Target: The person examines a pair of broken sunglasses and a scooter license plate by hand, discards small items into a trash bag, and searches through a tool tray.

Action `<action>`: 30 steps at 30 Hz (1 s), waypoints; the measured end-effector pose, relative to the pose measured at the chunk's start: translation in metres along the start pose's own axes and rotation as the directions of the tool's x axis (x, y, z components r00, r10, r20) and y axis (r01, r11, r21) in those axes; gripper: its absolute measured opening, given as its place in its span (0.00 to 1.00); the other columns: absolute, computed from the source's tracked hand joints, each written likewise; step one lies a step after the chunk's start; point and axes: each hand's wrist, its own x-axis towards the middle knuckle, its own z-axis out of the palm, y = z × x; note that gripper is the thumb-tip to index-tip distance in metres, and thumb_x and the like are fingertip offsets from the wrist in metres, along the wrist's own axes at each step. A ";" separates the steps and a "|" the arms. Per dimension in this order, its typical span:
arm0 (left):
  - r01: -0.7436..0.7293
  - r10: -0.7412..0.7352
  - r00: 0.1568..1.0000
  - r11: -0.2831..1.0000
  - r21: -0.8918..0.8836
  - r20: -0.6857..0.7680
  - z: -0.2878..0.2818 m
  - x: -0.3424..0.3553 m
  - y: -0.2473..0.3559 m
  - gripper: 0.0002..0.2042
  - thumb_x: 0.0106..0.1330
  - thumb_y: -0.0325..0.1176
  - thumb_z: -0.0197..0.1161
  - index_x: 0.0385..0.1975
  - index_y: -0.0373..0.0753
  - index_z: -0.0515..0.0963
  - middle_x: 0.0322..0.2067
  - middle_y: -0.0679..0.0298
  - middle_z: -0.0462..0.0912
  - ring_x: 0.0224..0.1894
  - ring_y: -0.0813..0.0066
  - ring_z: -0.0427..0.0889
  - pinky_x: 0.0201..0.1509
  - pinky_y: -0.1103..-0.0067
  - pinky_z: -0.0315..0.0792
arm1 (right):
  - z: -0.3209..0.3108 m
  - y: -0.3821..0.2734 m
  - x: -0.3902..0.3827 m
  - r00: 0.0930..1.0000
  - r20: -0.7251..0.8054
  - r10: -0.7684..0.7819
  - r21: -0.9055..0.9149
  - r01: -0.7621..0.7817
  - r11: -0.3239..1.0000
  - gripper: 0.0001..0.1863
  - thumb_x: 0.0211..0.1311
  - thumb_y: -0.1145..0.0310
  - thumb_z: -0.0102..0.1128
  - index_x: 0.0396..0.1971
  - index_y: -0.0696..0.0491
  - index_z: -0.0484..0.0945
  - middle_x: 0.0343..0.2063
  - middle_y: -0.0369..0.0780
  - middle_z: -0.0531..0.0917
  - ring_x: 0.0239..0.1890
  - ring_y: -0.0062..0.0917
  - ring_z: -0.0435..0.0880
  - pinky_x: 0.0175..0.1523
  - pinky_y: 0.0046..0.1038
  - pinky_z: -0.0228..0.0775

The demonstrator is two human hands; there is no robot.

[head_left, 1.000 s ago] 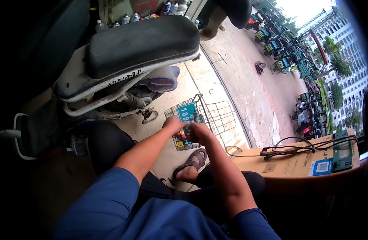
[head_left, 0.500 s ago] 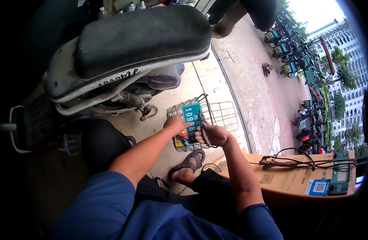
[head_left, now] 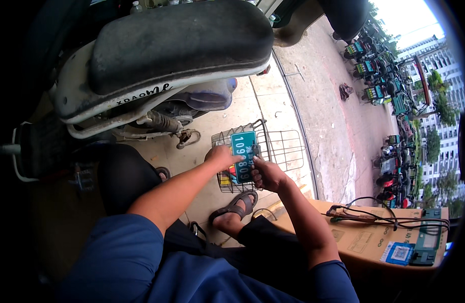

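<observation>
Head: left hand [head_left: 222,158] holds green plate [head_left: 243,144], right hand [head_left: 267,173] at edge.

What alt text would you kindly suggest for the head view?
A person's left hand holds a green plate over a wire basket, the right hand at the plate's right edge. Upper left, a scooter; lower right, a box.

You are in what seems to be a scooter workshop, open to the outdoors. A worn scooter [head_left: 182,45] stands near you; to its right there is a wire basket [head_left: 223,138], behind it a bottle [head_left: 136,7], and far to its right, outside, parked two-wheelers [head_left: 376,76] in rows.
</observation>
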 end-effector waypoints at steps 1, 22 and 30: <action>0.003 -0.003 1.000 1.000 -0.001 0.000 -0.002 -0.001 0.000 0.32 0.56 0.67 0.68 0.20 0.36 0.85 0.22 0.55 0.86 0.28 0.59 0.86 0.37 0.66 0.79 | 0.004 0.000 -0.002 1.000 0.005 -0.011 0.008 0.011 1.000 0.15 0.79 0.54 0.50 0.35 0.49 0.70 0.25 0.29 0.71 0.23 0.15 0.67 0.28 0.19 0.65; 0.054 -0.052 0.998 0.997 -0.062 0.026 0.009 0.000 0.006 0.31 0.59 0.64 0.67 0.20 0.35 0.84 0.22 0.54 0.86 0.29 0.60 0.87 0.36 0.67 0.80 | 0.015 0.024 0.028 0.678 -0.415 -0.607 -0.789 0.065 0.611 0.24 0.76 0.51 0.56 0.24 0.54 0.74 0.15 0.30 0.70 0.13 0.18 0.67 0.16 0.26 0.56; -0.004 0.003 0.998 1.000 -0.010 -0.070 0.018 0.004 -0.003 0.29 0.60 0.61 0.68 0.21 0.34 0.84 0.22 0.52 0.86 0.29 0.57 0.87 0.37 0.66 0.80 | 0.073 0.052 0.043 0.315 -0.509 -0.801 -0.860 -0.240 0.451 0.26 0.71 0.54 0.57 0.31 0.67 0.85 0.30 0.62 0.84 0.38 0.58 0.85 0.45 0.51 0.77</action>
